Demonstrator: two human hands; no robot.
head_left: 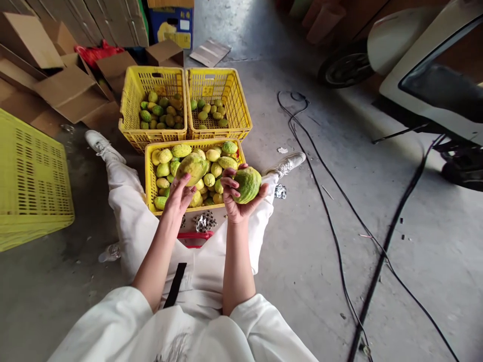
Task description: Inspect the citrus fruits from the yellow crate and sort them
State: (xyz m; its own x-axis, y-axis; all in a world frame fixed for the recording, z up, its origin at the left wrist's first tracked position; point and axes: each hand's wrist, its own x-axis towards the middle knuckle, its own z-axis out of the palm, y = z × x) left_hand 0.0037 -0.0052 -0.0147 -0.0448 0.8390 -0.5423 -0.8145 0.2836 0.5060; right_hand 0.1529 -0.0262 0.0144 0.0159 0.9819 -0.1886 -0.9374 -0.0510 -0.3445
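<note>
the left hand (180,195) is closed on a yellow-green fruit (191,169); this fruit sits above the hand, against its fingertips, and leans a little toward the right side. the right hand (240,197) is also closed on its own piece, a greener, ribbed fruit (248,185). here the fingers bend around the left side of the fruit, and the thumb stays below it, at the right. the two held fruits are apart from each other, and both are raised in front of the person, near the front yellow crate (148,173), which contains many yellow and green fruits (164,156). just behind it stand two more yellow crates (154,134), side by side, with fewer fruits inside. the front crate is between the person's spread legs (128,201).
</note>
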